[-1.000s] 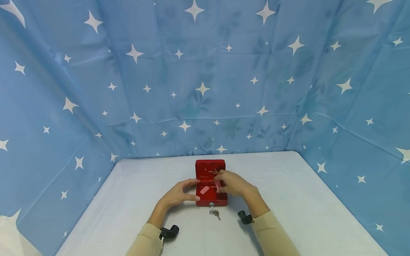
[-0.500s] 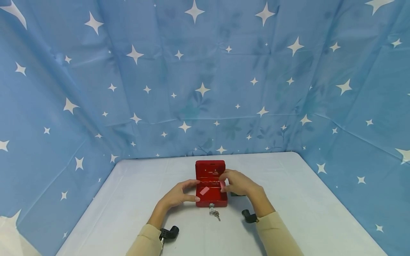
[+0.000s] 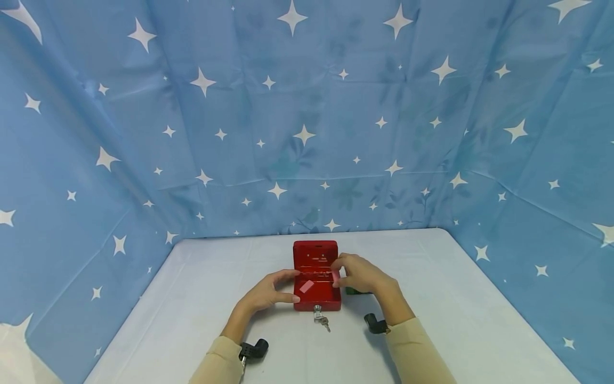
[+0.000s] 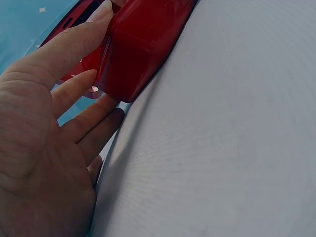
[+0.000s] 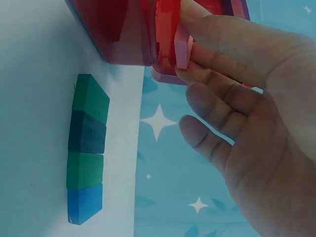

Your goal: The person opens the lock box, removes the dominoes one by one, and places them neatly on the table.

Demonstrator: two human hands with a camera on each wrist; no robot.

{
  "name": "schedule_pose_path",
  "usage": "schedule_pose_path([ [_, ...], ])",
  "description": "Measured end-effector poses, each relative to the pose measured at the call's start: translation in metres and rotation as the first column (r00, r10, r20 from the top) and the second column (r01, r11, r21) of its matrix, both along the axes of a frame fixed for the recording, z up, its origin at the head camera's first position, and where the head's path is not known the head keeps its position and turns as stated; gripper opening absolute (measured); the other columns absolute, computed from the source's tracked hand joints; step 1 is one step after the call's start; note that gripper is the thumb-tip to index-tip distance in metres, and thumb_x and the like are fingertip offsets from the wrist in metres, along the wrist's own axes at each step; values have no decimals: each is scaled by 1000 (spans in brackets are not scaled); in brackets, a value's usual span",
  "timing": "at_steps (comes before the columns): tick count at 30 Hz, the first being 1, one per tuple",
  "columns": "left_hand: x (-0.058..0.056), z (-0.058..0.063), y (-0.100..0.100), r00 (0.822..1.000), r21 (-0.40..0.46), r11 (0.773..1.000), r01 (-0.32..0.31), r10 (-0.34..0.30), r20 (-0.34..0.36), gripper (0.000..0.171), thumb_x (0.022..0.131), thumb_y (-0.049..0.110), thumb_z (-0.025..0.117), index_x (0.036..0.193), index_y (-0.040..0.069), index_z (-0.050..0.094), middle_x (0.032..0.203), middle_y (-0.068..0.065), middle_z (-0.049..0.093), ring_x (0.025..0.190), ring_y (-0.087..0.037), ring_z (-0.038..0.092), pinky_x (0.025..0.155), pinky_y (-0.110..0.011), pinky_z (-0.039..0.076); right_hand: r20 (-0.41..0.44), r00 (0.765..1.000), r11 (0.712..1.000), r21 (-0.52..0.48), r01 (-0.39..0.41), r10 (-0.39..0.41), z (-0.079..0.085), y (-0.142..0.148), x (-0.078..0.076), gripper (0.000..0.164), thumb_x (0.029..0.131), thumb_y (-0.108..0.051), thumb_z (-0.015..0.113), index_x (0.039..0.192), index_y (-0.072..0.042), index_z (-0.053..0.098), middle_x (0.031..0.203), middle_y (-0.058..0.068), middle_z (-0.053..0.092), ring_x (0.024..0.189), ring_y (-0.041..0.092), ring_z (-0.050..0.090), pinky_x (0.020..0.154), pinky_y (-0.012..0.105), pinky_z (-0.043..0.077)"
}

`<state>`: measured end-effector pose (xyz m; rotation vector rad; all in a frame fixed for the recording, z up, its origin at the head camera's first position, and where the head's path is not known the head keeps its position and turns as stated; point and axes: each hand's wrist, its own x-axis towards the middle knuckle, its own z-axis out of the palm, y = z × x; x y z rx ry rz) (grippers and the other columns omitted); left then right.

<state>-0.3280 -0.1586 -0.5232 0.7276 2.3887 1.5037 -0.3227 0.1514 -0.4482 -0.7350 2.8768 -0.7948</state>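
An open red cash box (image 3: 315,306) stands mid-table, its lid (image 3: 316,252) raised at the back. My left hand (image 3: 265,290) holds the box's left end, thumb at the front corner and fingers at the rear one. In the right wrist view, my right hand (image 5: 276,98) pinches a pink block (image 5: 182,47) between thumb and fingers, over the box's right rim. Another pink block (image 3: 307,286) lies inside the box at the left. From the front wall a lock (image 3: 317,311) with keys (image 3: 325,323) hangs down.
Beside the box on the right, green and blue blocks (image 5: 86,170) lie end to end in a row, mostly behind my right hand in the head view. White cloth (image 3: 216,258) covers the table; a blue starry curtain (image 3: 307,160) surrounds its back and sides.
My right hand has moved a little to the right with the pink block, from over the box's inside to its right rim. Green now shows beneath that hand. The left hand stays put.
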Motion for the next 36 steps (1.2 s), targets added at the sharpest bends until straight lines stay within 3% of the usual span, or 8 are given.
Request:
schedule_pose_path([
  [6, -2, -2, 0, 1000, 19, 1000, -8, 8, 7, 78, 83, 31, 88, 152, 20, 52, 152, -4, 57, 143, -31, 50, 119, -63, 38, 1, 1000, 1000, 0, 17, -17, 2, 5, -1, 38, 86, -21, 87, 120, -9, 76, 108, -2, 67, 99, 26, 63, 79, 35, 59],
  [25, -1, -1, 0, 1000, 5, 1000, -16, 16, 11, 78, 83, 33, 87, 151, 19, 52, 152, -5, 57, 144, -32, 49, 119, -62, 39, 41, 995, 996, -23, 90, -89, 5, 24, -3, 37, 87, -16, 85, 121, -7, 74, 110, 1, 70, 101, 22, 62, 84, 38, 62],
  [36, 0, -1, 0, 1000, -8, 1000, -25, 25, 7, 78, 83, 34, 88, 151, 20, 53, 151, -4, 58, 142, -31, 50, 117, -62, 41, 39, 994, 994, -27, 105, -104, 4, 37, -4, 40, 85, -16, 87, 121, -6, 74, 109, 1, 70, 94, 21, 63, 82, 38, 63],
])
